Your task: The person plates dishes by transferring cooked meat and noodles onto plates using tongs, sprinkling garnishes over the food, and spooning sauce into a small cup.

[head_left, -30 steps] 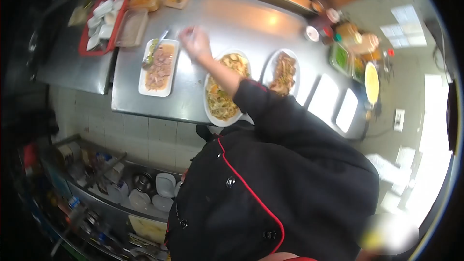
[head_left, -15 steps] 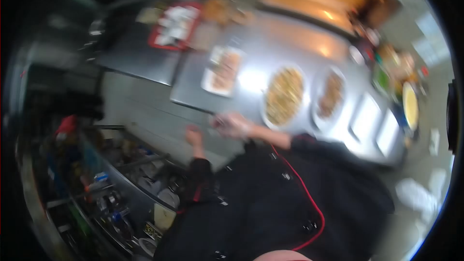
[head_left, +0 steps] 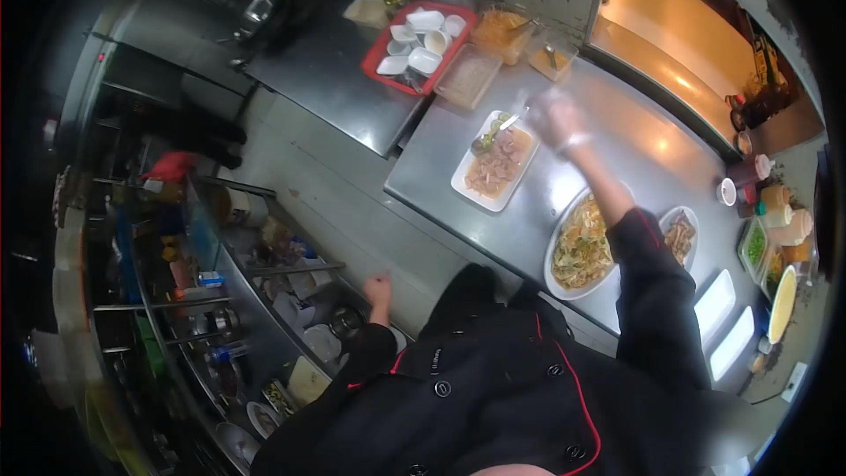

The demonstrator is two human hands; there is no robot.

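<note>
My right hand [head_left: 561, 121], in a clear glove, is stretched over the steel table, and its fingers are smeared by motion. Beside it lies a white rectangular dish [head_left: 459, 180] with sliced meat [head_left: 496, 167] in liquid and green garnish [head_left: 490, 134] at one end. A pale spoon-like handle [head_left: 514, 118] slants between the garnish and my fingers; whether I grip it cannot be made out. My left hand [head_left: 379, 291] hangs low over the floor, bare and curled into a fist, with nothing visible in it. Under my right forearm is an oval plate of noodles [head_left: 578, 247].
A red tray [head_left: 374, 55] of small white dishes stands behind, near tubs of shredded food [head_left: 504, 33]. Right of the noodles are another plated dish [head_left: 679, 234], two white plates [head_left: 715, 300] and several sauce bottles [head_left: 778, 203]. A crowded shelf [head_left: 238, 291] stands left.
My right hand has moved from the table's front edge, near my left hand, out across the table to the meat dish. My view has shifted; my left hand stays low.
</note>
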